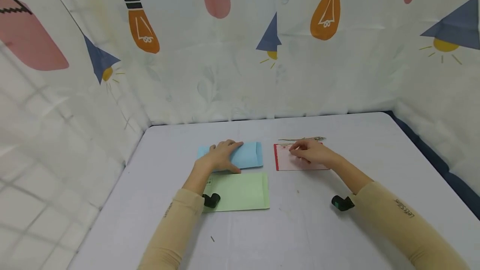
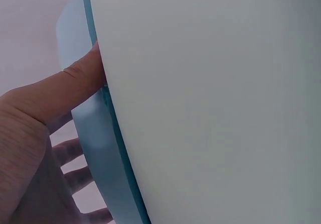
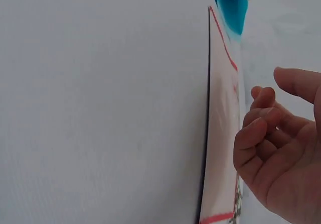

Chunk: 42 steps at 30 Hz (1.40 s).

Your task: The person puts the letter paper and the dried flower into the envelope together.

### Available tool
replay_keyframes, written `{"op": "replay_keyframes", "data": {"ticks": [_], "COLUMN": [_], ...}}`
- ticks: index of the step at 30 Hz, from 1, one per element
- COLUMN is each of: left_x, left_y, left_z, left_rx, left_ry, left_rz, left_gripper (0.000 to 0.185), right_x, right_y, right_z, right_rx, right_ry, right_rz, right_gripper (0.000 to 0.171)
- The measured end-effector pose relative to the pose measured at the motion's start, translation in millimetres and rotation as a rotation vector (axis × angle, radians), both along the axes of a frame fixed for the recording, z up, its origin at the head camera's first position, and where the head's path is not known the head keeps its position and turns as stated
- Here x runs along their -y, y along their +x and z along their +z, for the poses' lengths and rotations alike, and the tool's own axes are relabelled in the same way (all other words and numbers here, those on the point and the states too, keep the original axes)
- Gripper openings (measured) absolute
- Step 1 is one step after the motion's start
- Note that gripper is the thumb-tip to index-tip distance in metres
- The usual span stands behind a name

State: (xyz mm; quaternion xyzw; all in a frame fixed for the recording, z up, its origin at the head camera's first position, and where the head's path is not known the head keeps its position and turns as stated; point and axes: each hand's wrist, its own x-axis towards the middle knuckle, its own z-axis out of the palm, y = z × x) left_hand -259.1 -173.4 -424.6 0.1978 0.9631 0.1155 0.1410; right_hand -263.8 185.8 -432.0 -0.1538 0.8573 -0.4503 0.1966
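A person in tan sleeves works at a pale counter (image 1: pixel 337 236) hung round with a curtain printed with bulbs and lamps. Nearest the viewer, a light green envelope (image 1: pixel 240 191) lies flat at about 6 o'clock of the group, its far edge just beside the blue one. A small black wrist camera (image 1: pixel 211 200) overlaps its left end; a second (image 1: pixel 342 203) sits on the right forearm.

Beyond it, at 11 o'clock, the left hand (image 1: pixel 221 156) rests on a light blue envelope (image 1: pixel 248 154), fingers spread fairly flat across its left half. The left wrist view shows the thumb (image 2: pixel 75 83) pressed against the blue edge (image 2: pixel 98 148), with the other fingers on the far side.

At 1 o'clock, apart from the blue envelope, lies a pale pink card (image 1: pixel 288 162) with a red left border. The right hand (image 1: pixel 310 152) rests over its upper part, fingers curled loosely; the right wrist view shows those fingers (image 3: pixel 261 128) bent inward beside the card (image 3: pixel 220 148), gripping nothing visible.

Farthest, just past the card at 12 o'clock, a thin dark strip (image 1: pixel 301 138) lies on the counter; what it is cannot be made out.
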Motion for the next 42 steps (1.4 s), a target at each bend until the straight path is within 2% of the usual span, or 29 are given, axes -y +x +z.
{"op": "replay_keyframes", "data": {"ticks": [4,12,24,32,42], "left_x": [-2,-7,-9,-9,-7], "left_y": [0.5,1.5,-2.5,1.1,2.0], "left_z": [1.0,5.1,6.9,8.6,6.7], "left_rx": [0.006,0.003,0.017,0.039,0.033], "left_ry": [0.006,0.012,-0.025,-0.019,-0.025], "left_rz": [-0.001,-0.012,0.005,0.02,0.023], "left_gripper": [0.103,0.103,0.103,0.102,0.102], "right_x": [-27,-64,-72,-70,-72], "right_y": [0.3,2.7,-0.7,-1.5,-6.4], "right_z": [6.0,9.0,2.1,-1.4,-12.7], "right_rx": [-0.015,-0.098,-0.129,-0.135,-0.173], "right_ry": [0.057,0.127,0.222,0.284,0.277], "right_rz": [-0.019,-0.15,-0.235,-0.199,-0.136], "right_gripper": [0.04,0.042,0.047,0.056,0.061]}}
